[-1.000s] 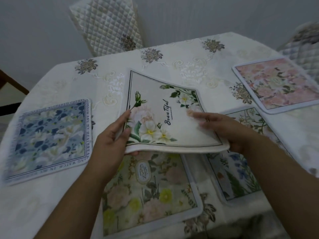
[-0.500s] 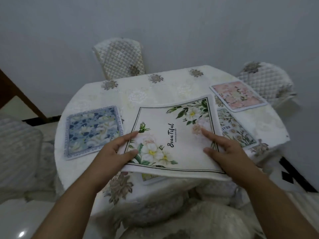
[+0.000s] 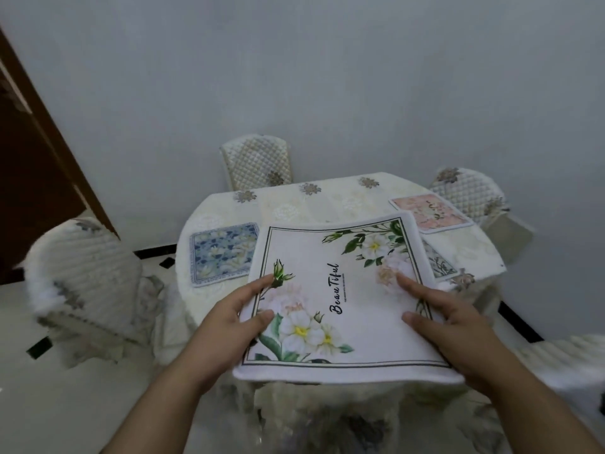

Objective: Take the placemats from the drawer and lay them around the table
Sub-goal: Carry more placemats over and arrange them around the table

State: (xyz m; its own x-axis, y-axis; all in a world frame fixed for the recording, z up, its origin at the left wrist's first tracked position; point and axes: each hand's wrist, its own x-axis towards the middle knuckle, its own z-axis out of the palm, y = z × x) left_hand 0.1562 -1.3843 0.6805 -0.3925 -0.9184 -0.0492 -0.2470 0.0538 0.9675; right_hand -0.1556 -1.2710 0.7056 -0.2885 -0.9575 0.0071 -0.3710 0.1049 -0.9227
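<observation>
Holding a white mat (image 3: pixel 340 299) printed with flowers, the person stands at the near side of a cloth-covered desk (image 3: pixel 327 204) and has it lifted flat above the near edge. At the far left a padded chair (image 3: pixel 82 276) sits beside the desk; next comes a blue mat (image 3: pixel 221 253) already laid on the left side. The left hand (image 3: pixel 226 326) pinches the white mat's left edge — thumb on top, fingers (image 3: pixel 258 283) partly spread across the print, the rest curled underneath. The right hand (image 3: pixel 448 326) grips the right edge the same way, closed on the mat. Just behind that edge a green-patterned mat (image 3: pixel 438 263) peeks out, and farther right a pink mat (image 3: pixel 429 213) lies flat near another chair (image 3: pixel 471 194).

The far side, in front of the far chair (image 3: pixel 257 165), looks like the free place. To do this well, keep both edges level so the soft mat doesn't sag, carry it round or reach across without dragging the laid ones, and set the far edge down first — then smooth it square to the chair.
</observation>
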